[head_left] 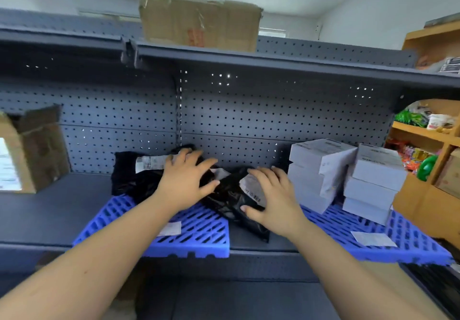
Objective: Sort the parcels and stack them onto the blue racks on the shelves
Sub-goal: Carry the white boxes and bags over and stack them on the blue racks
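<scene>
Two blue slatted racks lie on the grey shelf: the left rack [199, 235] and the right rack [408, 242]. Black plastic parcel bags with white labels are piled on the left rack. My left hand [185, 182] rests with spread fingers on the rear black bag [132, 177]. My right hand [271, 200] holds the front black bag [229, 200], thumb under its edge, fingers over its label; this bag hangs over the gap between the racks. Two stacks of grey boxes [321, 170] stand on the right rack.
An open cardboard box [32, 150] sits on the shelf at far left. A large cardboard box [199, 23] stands on the top shelf. Wooden shelves [428, 133] with colourful goods are at the right. A pegboard back panel closes the shelf behind.
</scene>
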Available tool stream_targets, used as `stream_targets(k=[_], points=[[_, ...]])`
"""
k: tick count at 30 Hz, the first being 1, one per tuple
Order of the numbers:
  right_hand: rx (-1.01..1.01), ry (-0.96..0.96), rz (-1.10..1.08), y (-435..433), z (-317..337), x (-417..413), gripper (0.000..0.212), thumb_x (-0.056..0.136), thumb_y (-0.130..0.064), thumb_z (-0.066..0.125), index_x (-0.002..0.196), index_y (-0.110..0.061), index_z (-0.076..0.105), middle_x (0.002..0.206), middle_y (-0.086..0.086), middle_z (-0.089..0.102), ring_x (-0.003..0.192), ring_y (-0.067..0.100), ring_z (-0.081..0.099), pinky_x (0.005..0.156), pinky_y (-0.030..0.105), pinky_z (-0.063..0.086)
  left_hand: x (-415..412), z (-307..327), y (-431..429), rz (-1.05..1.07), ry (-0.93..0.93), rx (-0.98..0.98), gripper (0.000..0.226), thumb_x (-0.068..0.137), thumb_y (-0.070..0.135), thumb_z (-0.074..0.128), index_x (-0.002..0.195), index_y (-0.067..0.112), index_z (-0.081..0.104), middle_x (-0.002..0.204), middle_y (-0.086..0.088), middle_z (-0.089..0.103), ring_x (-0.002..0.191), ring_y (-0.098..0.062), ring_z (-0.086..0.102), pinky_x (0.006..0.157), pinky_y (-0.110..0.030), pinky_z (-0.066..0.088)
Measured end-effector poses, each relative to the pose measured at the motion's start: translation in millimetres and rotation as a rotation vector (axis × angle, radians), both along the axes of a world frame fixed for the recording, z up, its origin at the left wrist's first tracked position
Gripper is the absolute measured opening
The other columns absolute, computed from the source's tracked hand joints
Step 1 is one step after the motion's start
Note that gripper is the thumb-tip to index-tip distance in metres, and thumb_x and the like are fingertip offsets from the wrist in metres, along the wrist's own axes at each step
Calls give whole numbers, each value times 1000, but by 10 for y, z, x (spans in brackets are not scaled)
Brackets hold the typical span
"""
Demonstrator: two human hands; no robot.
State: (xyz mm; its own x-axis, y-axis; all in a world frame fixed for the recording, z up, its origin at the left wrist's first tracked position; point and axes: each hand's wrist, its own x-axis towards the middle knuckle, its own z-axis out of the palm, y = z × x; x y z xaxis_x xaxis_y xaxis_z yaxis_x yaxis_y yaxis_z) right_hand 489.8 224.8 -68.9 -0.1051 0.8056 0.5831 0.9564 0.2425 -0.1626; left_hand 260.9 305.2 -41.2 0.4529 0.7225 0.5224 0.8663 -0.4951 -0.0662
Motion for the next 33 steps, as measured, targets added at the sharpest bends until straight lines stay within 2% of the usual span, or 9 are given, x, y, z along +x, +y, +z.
stream_targets(k=[3,9,13,20,22,25,28,31,33], points=[[-2,45,1,95,-30,-220,81,73,-56,67,142,-32,33,147,-8,32,138,22,11,110,44,19,-363,-62,121,48,-28,-8,77,75,74,16,142,40,35,149,-1,37,137,-29,23,104,-56,28],[39,112,2,384,-130,-748,76,71,-62,60,138,-31,39,145,-7,38,137,27,15,113,48,22,-1072,-230,421,85,-6,-38,84,71,79,21,141,38,37,147,-2,39,136,-30,25,106,-59,27],[72,60,-5,592,-102,-1195,74,74,-56,64,139,-31,38,145,-6,37,139,27,12,111,48,19,-1387,-173,598,57,4,-35,89,67,84,19,142,39,35,149,2,34,139,-28,18,109,-55,21],[104,-46,-11,820,-174,-1903,71,73,-52,65,135,-31,39,143,-5,38,138,29,16,105,48,27,-1910,-129,826,-12,93,-50,93,60,90,19,140,46,34,153,6,23,141,-25,6,113,-56,10],[88,-42,-12,909,-176,-2054,67,74,-53,65,134,-34,41,144,-5,37,138,28,14,106,47,24,-2058,-132,872,-58,101,-69,94,57,94,25,136,46,39,155,8,20,142,-23,2,113,-59,3],[80,-45,-27,1015,-159,-2226,63,72,-52,68,129,-33,50,143,-3,40,137,29,14,105,49,25,-2254,-149,952,-142,155,-96,95,53,94,40,134,46,43,157,9,14,144,-22,-11,106,-64,-20],[64,-60,-39,1063,-136,-2340,58,73,-49,69,127,-33,54,144,-2,39,137,30,13,106,50,24,-2358,-203,1042,-266,159,-85,77,59,83,55,127,46,52,158,9,13,143,-20,-18,99,-63,-31],[50,2,-40,1041,-88,-2397,54,75,-43,71,126,-35,54,145,-6,37,138,25,11,108,44,18,-2331,-248,1137,-380,78,-13,38,76,58,63,108,38,68,154,4,29,145,-25,-5,103,-68,-21],[45,33,-46,1004,-54,-2404,52,76,-41,71,125,-35,55,145,-8,37,137,23,12,108,40,17,-2262,-257,1171,-440,22,59,26,81,50,58,91,31,73,146,3,43,143,-28,9,105,-71,-11]])
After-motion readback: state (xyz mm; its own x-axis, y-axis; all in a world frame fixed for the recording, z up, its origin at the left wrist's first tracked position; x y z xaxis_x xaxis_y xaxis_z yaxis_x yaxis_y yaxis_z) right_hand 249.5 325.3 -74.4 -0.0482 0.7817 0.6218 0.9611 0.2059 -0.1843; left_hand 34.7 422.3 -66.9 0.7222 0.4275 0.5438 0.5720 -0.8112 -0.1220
